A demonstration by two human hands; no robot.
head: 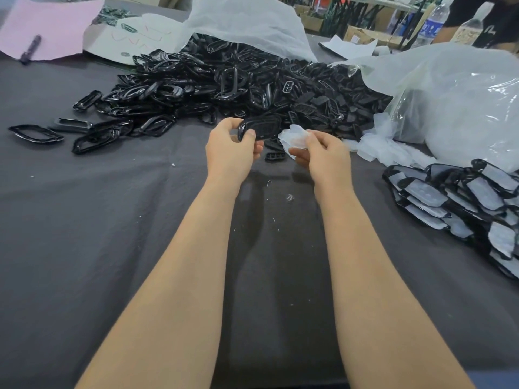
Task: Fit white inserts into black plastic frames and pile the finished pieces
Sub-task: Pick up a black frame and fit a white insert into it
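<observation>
My left hand (229,153) grips a black plastic frame (262,127) by its left end, lifted above the table. Just to its right, my right hand (323,155) pinches a white translucent insert (293,138); the insert's edge is close to the frame's right end. A big heap of loose black frames (224,82) lies behind the hands. A pile of finished pieces (460,203), black frames with white inserts, lies at the right edge. Loose white inserts (376,147) spill from a clear plastic bag (460,108) at the right.
A grey cloth covers the table (112,234). A small black part (275,156) lies under the hands. Pink paper (56,23) with a marker (31,49) sits far left. A white bag (247,21) rises behind the heap. Bottles and another person's arm are at far right.
</observation>
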